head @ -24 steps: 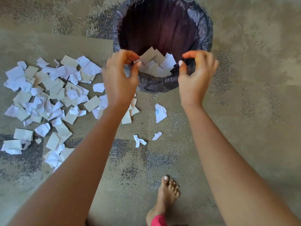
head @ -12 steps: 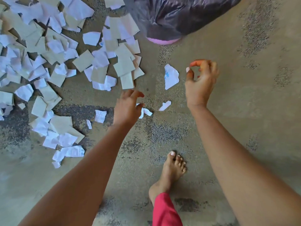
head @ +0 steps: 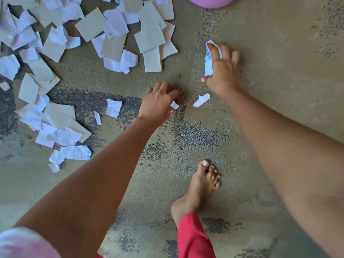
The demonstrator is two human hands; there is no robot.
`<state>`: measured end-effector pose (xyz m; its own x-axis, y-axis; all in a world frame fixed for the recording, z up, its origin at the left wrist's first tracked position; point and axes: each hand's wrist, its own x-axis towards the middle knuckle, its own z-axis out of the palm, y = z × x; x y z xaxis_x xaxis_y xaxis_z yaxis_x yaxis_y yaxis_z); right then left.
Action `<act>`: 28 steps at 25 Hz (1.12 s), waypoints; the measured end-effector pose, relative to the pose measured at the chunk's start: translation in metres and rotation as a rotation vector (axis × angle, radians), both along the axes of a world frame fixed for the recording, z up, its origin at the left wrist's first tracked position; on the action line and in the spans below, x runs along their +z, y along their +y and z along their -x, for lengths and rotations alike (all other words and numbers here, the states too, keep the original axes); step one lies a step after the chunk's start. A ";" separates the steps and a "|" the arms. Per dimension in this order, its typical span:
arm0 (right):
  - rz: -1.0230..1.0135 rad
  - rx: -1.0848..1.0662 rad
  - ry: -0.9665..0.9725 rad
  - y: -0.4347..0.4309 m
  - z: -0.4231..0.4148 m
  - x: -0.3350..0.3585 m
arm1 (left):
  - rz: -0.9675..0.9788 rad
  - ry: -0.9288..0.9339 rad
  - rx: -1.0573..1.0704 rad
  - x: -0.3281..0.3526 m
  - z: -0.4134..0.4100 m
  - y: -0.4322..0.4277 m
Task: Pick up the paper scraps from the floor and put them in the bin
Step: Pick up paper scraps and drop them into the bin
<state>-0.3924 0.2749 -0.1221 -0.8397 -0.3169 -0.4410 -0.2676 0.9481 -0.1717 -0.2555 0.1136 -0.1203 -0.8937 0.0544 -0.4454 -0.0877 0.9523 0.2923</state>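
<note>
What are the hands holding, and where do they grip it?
The right hand pinches a blue-marked scrap by its ends; the left hand pinches a small white scrap at its edge.

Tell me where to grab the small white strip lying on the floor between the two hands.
Pinch the white strip across its wider upper-right end, coming down from above: it lies flat on the floor and tapers toward its lower-left tip. The right hand beside it grips a crumpled scrap.

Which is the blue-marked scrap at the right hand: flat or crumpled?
Crumpled: the blue-marked scrap buckles where the right hand grips it.
</note>
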 end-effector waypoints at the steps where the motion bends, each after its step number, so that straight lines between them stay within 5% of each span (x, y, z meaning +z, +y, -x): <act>1: -0.003 0.020 0.027 -0.001 -0.002 0.001 | 0.006 -0.006 -0.001 -0.001 0.000 0.000; 5: 0.090 0.057 0.139 0.004 -0.019 0.005 | -0.010 0.009 -0.018 0.000 -0.005 -0.001; 11: 0.381 -0.237 0.073 0.022 -0.066 0.022 | -0.152 0.013 0.259 0.007 -0.030 -0.032; 15: 0.184 -0.064 -0.124 0.030 -0.088 0.020 | -0.129 0.036 0.417 0.011 -0.052 -0.070; 22: -0.059 0.286 -0.067 0.010 -0.086 0.006 | 0.108 -0.013 0.498 0.009 -0.075 -0.113; 28: 0.132 0.168 -0.149 -0.030 -0.121 0.036 | 0.148 -0.019 0.525 0.001 -0.085 -0.127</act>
<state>-0.2709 0.2451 -0.0861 -0.6988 -0.5096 -0.5019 -0.3823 0.8592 -0.3402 -0.1703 -0.0133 -0.1192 -0.7756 -0.4615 -0.4307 -0.5663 0.8101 0.1518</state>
